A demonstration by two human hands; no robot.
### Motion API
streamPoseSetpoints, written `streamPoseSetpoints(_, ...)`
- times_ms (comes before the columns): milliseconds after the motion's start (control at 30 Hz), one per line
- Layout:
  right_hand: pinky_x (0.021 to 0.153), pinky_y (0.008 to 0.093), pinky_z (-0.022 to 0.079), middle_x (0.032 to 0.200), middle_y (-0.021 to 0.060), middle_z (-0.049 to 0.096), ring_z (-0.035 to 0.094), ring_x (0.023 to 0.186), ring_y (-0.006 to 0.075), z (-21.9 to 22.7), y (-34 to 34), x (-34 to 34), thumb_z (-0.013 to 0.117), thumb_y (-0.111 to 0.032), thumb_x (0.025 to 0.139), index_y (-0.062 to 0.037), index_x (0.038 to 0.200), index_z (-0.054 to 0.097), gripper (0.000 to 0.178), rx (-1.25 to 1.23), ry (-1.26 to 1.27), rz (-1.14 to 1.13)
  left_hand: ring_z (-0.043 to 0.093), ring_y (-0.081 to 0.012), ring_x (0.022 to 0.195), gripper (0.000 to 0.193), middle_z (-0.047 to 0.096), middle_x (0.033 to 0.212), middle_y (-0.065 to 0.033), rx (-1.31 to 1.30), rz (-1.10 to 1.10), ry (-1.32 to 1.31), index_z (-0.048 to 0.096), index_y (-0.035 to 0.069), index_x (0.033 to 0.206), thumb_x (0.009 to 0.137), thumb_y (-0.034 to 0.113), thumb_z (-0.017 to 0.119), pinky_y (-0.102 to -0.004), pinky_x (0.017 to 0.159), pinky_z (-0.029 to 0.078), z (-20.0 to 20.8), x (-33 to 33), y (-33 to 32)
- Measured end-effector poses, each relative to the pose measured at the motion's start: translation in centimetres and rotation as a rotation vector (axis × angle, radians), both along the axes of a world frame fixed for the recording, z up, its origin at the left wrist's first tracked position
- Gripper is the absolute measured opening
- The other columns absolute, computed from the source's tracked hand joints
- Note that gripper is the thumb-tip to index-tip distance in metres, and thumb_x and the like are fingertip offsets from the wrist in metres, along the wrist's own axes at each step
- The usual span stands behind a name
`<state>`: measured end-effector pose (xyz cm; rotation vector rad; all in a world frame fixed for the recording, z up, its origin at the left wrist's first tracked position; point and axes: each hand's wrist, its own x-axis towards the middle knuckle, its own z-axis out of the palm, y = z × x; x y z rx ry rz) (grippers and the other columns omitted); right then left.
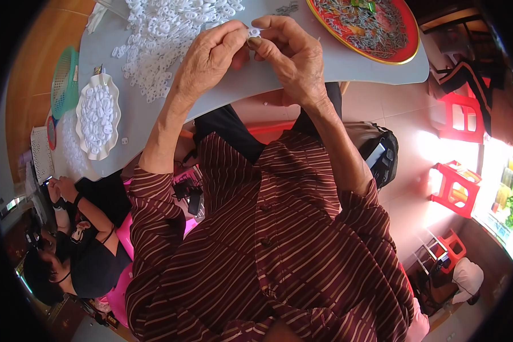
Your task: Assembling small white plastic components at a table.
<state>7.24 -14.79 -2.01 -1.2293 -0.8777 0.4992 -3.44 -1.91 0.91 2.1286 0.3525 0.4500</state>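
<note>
Over the grey table's near edge, my left hand (214, 54) and my right hand (290, 54) meet fingertip to fingertip. Between them they pinch a small white plastic clip (254, 32) with a round opening. Whether a nail is in it is too small to tell. A big loose heap of similar white clips (165, 28) spreads beyond and left of my left hand. To the right of my right hand lies a round red tray (414, 45) with a gold rim, holding many thin grey nails (370, 34) and something green.
A white wavy-edged dish (115, 108) full of white pieces stands on the grey table (148, 122) at left, beside a green basket (65, 80). A person in black (91, 262) sits at lower left. Red plastic stools (457, 185) stand on the floor at right.
</note>
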Motion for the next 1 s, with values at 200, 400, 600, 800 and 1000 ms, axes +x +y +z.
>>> streamPoseSetpoints(200, 0.069, 0.0243, 0.053, 0.081, 0.0063, 0.062, 0.065, 0.075, 0.0118, -0.1, 0.2, -0.3, 0.068, -0.004, 0.081, 0.0012, 0.106, 0.056, 0.029, 0.038, 0.017, 0.072, 0.037, -0.0125, 0.058, 0.023, 0.041, 0.063, -0.0065, 0.022, 0.061, -0.165, 0.052, 0.002, 0.093, 0.094, 0.024, 0.046, -0.0293, 0.055, 0.038, -1.9, 0.1, -0.2)
streamPoseSetpoints(400, 0.066, 0.0234, 0.053, 0.079, 0.0050, 0.062, 0.064, 0.072, 0.0105, -1.0, 0.5, -0.3, 0.070, -0.003, 0.078, -0.0001, 0.104, 0.057, 0.029, 0.006, -0.130, 0.004, 0.037, -0.0122, 0.059, 0.021, 0.040, 0.063, -0.0069, 0.032, 0.068, -0.180, 0.053, 0.003, 0.095, 0.094, 0.023, 0.046, -0.0296, 0.054, 0.038, -2.5, -0.1, -0.1)
streamPoseSetpoints(600, 0.061, 0.0252, 0.051, 0.074, 0.0064, 0.062, 0.062, 0.066, 0.0116, 0.3, 0.0, -0.5, 0.071, -0.002, 0.076, 0.0004, 0.096, 0.057, 0.025, -0.100, -0.293, -0.052, 0.036, -0.0141, 0.057, 0.020, 0.039, 0.062, -0.0098, 0.050, 0.078, -0.205, 0.051, 0.001, 0.092, 0.093, 0.020, 0.046, -0.0299, 0.054, 0.039, -2.6, -0.1, -0.6)
streamPoseSetpoints(800, 0.057, 0.0268, 0.049, 0.067, 0.0084, 0.061, 0.060, 0.060, 0.0147, 0.0, 0.0, -0.6, 0.070, -0.001, 0.074, 0.0003, 0.091, 0.056, 0.022, -0.076, -0.334, -0.095, 0.036, -0.0161, 0.056, 0.021, 0.040, 0.061, -0.0115, 0.053, 0.028, -0.182, 0.050, 0.000, 0.089, 0.093, 0.019, 0.046, -0.0301, 0.055, 0.040, -2.4, -0.2, -0.8)
streamPoseSetpoints(1000, 0.053, 0.0276, 0.046, 0.067, 0.0088, 0.061, 0.058, 0.056, 0.0149, 0.0, 0.0, -0.7, 0.072, -0.001, 0.073, 0.0006, 0.088, 0.056, 0.021, -0.065, -0.368, -0.088, 0.040, -0.0160, 0.056, 0.020, 0.043, 0.062, -0.0109, 0.045, 0.023, -0.192, 0.052, 0.000, 0.095, 0.093, 0.019, 0.046, -0.0299, 0.056, 0.042, -2.8, -0.5, -0.7)
